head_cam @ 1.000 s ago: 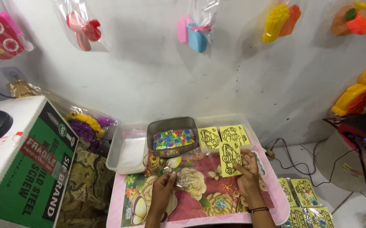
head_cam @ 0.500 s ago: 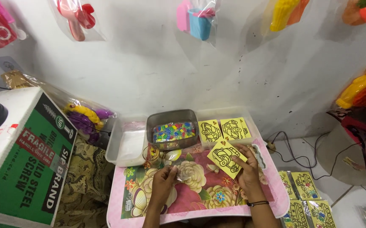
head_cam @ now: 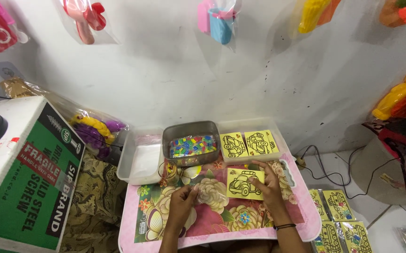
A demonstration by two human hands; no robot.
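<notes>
Worked at a small pink counter (head_cam: 301, 220) with a floral top, pushed close to a white wall. Right hand (head_cam: 268, 185) curled around a yellow card (head_cam: 245, 183) printed with a black car outline, fingers on its right edge and thumb beneath, so held flat and facing up, probably to keep the drawing readable. Left hand (head_cam: 184, 199) pinched nearly closed on something small and clear at the fingertips, seemingly a little plastic sleeve (head_cam: 192, 174); could not tell exactly what. Card kept just right of the left hand, between the two hands, above the counter's middle.

Directly behind, within easy reach: a grey metal tray (head_cam: 189, 132) filled with small multicoloured pieces, flanked by a white plastic tub (head_cam: 135, 171) on the left and two more yellow car cards (head_cam: 249, 143) lying side by side in a second white tray on the right. Packed yellow cards (head_cam: 336, 206) stacked on the floor at lower right. Green and white cardboard box (head_cam: 34, 182) standing to the left; bagged plastic toys (head_cam: 219, 21) hanging along the wall.
</notes>
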